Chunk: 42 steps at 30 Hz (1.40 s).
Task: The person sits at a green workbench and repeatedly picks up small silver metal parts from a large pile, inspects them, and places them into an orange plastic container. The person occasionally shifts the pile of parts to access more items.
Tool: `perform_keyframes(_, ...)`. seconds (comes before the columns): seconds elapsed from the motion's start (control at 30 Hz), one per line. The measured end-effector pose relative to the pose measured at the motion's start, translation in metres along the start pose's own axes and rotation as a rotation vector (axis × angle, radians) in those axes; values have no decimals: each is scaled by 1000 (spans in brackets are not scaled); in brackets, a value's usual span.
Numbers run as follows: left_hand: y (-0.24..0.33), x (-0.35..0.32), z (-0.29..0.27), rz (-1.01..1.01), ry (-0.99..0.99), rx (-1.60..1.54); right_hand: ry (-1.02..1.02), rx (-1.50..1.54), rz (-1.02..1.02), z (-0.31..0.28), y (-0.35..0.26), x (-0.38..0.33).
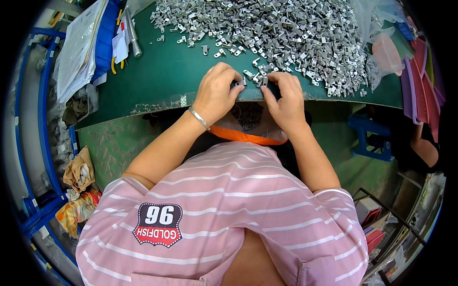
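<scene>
At the near edge of the green table (157, 81), my left hand (215, 91) pinches a small metal bracket (241, 83) between thumb and forefinger. Close beside it, my right hand (286, 101) grips another small bent bracket (263, 82) in its fingertips. Both pieces are silver-grey, and each seems to have a hole in one leg. A few loose brackets lie just beyond my fingers. Behind them spreads a large heap of the same metal brackets (305, 35). Below my hands, an open bag with an orange rim (248, 137) sits at my lap, with small dark pieces inside.
Papers (78, 47) lean on a blue bin (106, 43) at the far left, near a metal rod tool (133, 35) and yellow-handled pliers (114, 64). Right of the heap is a pink scoop-like container (385, 53). A blue stool (369, 136) and another person's arm (424, 148) are at right.
</scene>
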<state>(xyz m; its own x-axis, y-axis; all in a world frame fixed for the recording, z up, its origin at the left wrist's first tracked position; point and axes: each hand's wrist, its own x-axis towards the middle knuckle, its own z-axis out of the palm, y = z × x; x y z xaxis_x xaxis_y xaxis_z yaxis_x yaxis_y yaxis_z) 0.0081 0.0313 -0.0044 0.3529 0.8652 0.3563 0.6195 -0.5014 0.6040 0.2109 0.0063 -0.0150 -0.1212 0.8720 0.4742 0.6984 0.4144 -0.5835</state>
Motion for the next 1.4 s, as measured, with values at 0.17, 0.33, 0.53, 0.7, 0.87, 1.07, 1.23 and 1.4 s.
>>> perform_keyframes(0.17, 1, -2, -1, -71, -27, -137, 34, 18, 71, 6, -1, 2)
perform_keyframes(0.33, 4, -4, -7, 96, -172, -194, 66, 52, 49, 10, 3, 2)
perform_keyframes(0.53, 8, 0, 1, -25, -30, -156, -161, 274, -145, -16, 8, -5)
perform_keyframes(0.7, -3, 16, 15, 151, 6, -26, -25, 130, -84, 0, -4, -1)
perform_keyframes(0.87, -2, 10, 6, -71, -90, -189, 49, 204, 98, 6, -3, -2)
perform_keyframes(1.07, 6, -3, -19, -32, -281, -228, -89, 301, -204, -13, 7, -1)
perform_keyframes(1.23, 19, 1, 5, 75, -117, -56, 45, 147, -139, -2, 6, 5)
perform_keyframes(1.4, 18, -4, 15, 275, -261, -101, -50, 111, -81, 0, 11, 10)
